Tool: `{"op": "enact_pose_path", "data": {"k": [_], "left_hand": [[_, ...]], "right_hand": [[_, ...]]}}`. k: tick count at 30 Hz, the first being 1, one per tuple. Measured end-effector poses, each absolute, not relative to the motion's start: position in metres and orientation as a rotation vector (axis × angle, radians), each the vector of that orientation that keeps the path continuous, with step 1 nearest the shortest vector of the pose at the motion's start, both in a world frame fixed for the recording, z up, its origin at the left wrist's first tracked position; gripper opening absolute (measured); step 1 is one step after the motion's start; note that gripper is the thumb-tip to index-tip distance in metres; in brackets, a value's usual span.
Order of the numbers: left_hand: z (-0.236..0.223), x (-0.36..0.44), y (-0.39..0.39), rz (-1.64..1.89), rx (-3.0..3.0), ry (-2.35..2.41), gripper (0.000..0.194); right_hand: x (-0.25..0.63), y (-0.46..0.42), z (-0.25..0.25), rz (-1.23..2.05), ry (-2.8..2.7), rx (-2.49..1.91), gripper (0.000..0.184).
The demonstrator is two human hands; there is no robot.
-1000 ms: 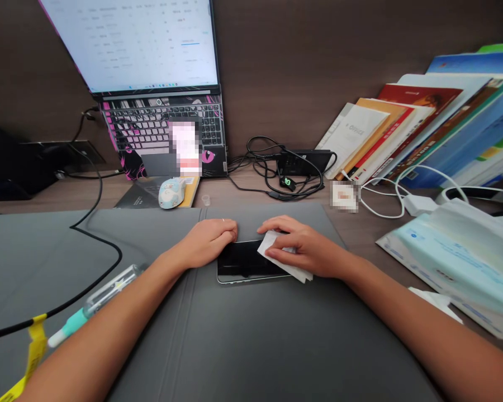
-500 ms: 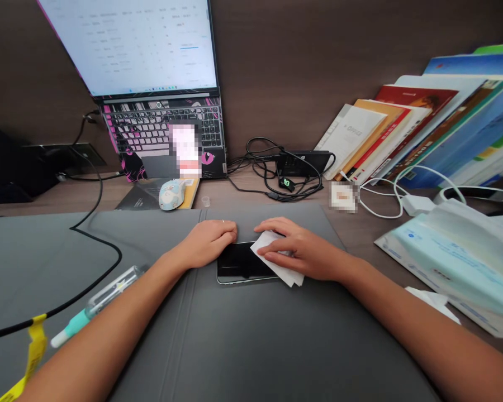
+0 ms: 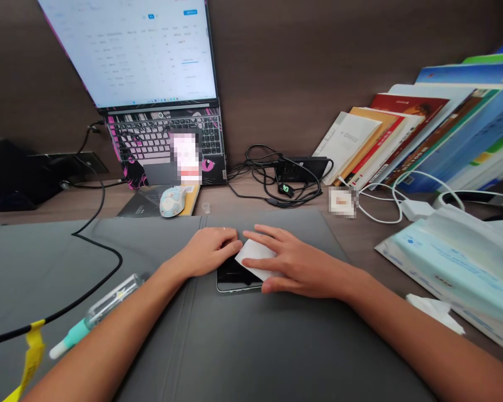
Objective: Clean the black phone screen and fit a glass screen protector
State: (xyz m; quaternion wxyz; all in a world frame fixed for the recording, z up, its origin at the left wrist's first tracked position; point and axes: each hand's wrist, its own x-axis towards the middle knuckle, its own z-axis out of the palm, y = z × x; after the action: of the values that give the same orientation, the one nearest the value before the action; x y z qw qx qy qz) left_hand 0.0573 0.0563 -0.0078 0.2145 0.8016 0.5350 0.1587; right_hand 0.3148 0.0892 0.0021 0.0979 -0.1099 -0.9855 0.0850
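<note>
A smartphone (image 3: 233,277) with a dark screen lies flat on the grey desk mat (image 3: 251,352). My left hand (image 3: 209,250) rests at its left end, fingers curled and thumb against the phone, steadying it. Over the right part of the screen my right hand (image 3: 299,261) presses a folded white tissue (image 3: 257,252), its fingers spread across the top. Hand and tissue hide much of the phone's right side. Beside my left forearm lies a clear spray bottle (image 3: 114,300) with a teal and white end.
Behind the mat stand an open laptop (image 3: 163,151), a mouse (image 3: 172,201) and a charger (image 3: 304,168) with coiled black cable. Leaning books (image 3: 406,134) occupy the back right. A tissue pack (image 3: 452,262) and a crumpled tissue (image 3: 436,312) lie right. A black cable (image 3: 119,257) crosses the mat's left.
My right hand has slid left along the phone screen with the tissue, its fingers spreading wider. My left thumb sits nearer the tissue. The view has tilted up slightly.
</note>
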Motion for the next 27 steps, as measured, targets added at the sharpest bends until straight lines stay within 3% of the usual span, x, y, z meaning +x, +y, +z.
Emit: {"op": "enact_pose_path", "data": {"k": [5, 11, 17, 27], "left_hand": [[-0.0061, 0.0586, 0.0546, 0.456, 2.213, 1.504, 0.037], [-0.0055, 0.0574, 0.0549, 0.449, 2.231, 1.489, 0.029], [-0.0029, 0.0585, 0.0516, 0.415, 2.313, 1.474, 0.038], [-0.0041, 0.0576, 0.0521, 0.410, 2.349, 1.446, 0.038]], "right_hand": [[0.3154, 0.0901, 0.0023, 0.185, -2.856, -0.242, 0.052], [0.3154, 0.0903, 0.0043, 0.246, -2.713, -0.194, 0.037], [0.3146, 0.0895, 0.0056, 0.403, -2.719, -0.155, 0.047], [0.3159, 0.0887, 0.0097, 0.499, -2.745, -0.175, 0.048]]}}
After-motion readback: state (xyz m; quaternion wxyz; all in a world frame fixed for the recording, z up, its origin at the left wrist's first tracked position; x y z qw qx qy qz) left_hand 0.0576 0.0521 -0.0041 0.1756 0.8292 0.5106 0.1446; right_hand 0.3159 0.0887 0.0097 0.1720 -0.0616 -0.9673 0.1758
